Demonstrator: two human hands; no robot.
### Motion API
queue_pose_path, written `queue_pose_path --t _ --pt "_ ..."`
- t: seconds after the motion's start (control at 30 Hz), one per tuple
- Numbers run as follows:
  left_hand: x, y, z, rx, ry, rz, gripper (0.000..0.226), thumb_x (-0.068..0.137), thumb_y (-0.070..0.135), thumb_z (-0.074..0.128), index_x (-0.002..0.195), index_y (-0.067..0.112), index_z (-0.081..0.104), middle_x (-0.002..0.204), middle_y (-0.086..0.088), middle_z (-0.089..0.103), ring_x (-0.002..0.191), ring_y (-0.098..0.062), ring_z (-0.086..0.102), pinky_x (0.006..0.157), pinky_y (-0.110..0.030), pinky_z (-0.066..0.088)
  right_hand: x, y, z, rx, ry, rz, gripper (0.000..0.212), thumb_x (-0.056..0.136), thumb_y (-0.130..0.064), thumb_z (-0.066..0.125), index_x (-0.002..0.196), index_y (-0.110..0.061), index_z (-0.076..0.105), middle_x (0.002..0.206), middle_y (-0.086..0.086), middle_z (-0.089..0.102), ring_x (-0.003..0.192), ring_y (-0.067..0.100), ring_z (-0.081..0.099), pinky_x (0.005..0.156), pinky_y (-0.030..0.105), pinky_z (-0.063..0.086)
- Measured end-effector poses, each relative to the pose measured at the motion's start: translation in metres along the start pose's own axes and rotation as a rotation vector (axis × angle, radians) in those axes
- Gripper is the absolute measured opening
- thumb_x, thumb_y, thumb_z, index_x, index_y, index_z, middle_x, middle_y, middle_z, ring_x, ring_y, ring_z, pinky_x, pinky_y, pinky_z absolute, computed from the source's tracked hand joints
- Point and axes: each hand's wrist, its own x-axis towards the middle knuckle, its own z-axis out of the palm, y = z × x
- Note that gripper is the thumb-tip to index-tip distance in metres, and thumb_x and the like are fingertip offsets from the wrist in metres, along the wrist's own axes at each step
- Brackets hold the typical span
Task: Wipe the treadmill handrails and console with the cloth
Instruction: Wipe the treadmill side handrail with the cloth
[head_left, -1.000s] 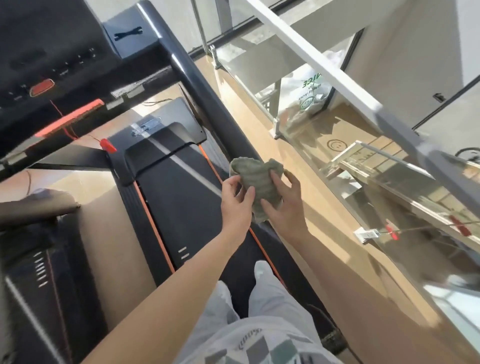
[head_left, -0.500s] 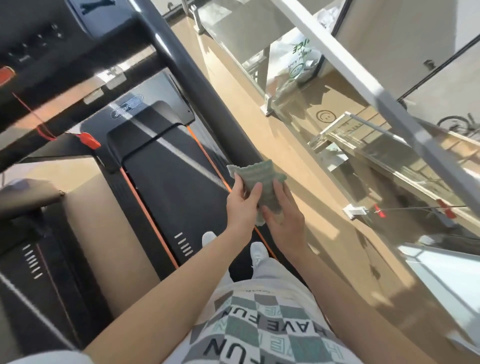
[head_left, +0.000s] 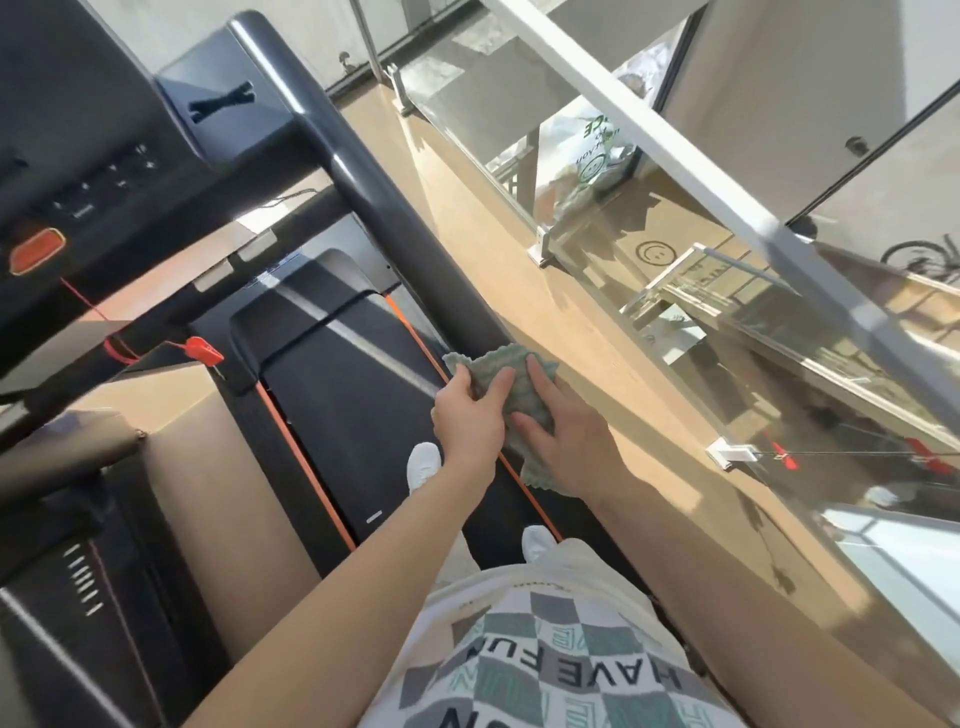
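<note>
A grey-green cloth (head_left: 524, 395) lies draped over the near end of the treadmill's dark right handrail (head_left: 384, 208). My left hand (head_left: 470, 415) grips the cloth from the left side. My right hand (head_left: 566, 431) rests flat on the cloth from the right, pressing it onto the rail. The black console (head_left: 88, 171), with its red stop button (head_left: 36, 252), sits at the upper left, well away from both hands. The left handrail (head_left: 57, 452) shows at the left edge.
Below me lies the treadmill belt (head_left: 353, 415) with orange side strips, my white shoes standing on it. A red safety clip (head_left: 200, 351) hangs on a cord under the console. A glass balustrade with a white top rail (head_left: 675, 150) runs along the right, past a wooden floor strip.
The cloth was held bunched between both hands above the belt; it now lies spread over the right handrail, my right hand flattened on top. The view tilted up toward the console.
</note>
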Motion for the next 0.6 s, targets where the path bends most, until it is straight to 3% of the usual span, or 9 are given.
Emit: queue_pose_path --t 0.17,0.33,0.5,0.6 --pt "0.059 0.039 -0.022 0.064 0.027 -0.032 0.048 0.069 0.065 0.07 0.083 0.02 0.07 0.084 0.001 0.075 0.083 -0.022 0.074 0.072 -0.049 0.063 0.067 -0.033 0.005 -0.049 -0.063 -0.012 0.072 0.101 -0.048 0.048 0.16 -0.035 0.009 0.153 0.002 0.043 0.124 0.023 0.053 0.103 0.033 0.041" --pt "0.119 0.078 -0.049 -0.004 -0.009 -0.087 0.04 0.083 0.048 0.075 0.088 0.009 0.07 0.094 -0.01 0.074 0.085 -0.027 0.075 0.063 -0.046 0.064 0.135 -0.069 0.017 -0.079 -0.073 0.004 0.071 0.102 -0.047 0.046 0.161 -0.034 0.008 0.158 0.0 0.035 0.133 0.022 0.045 0.105 0.034 0.039" --pt "0.172 0.107 -0.072 -0.005 -0.018 -0.09 0.044 0.089 0.049 0.071 0.085 0.006 0.065 0.095 -0.009 0.07 0.09 -0.027 0.071 0.066 -0.046 0.064 0.195 -0.1 0.028 -0.103 -0.093 0.003 0.07 0.103 -0.045 0.046 0.16 -0.036 0.007 0.158 -0.001 0.035 0.136 0.02 0.043 0.106 0.032 0.037" --pt "0.198 0.119 -0.083 -0.029 -0.032 -0.095 0.036 0.091 0.05 0.069 0.083 0.016 0.067 0.093 -0.004 0.071 0.09 -0.024 0.071 0.071 -0.047 0.064 0.224 -0.115 0.033 -0.113 -0.117 0.009 0.07 0.103 -0.048 0.045 0.16 -0.037 0.007 0.159 -0.003 0.032 0.137 0.02 0.043 0.109 0.037 0.039"
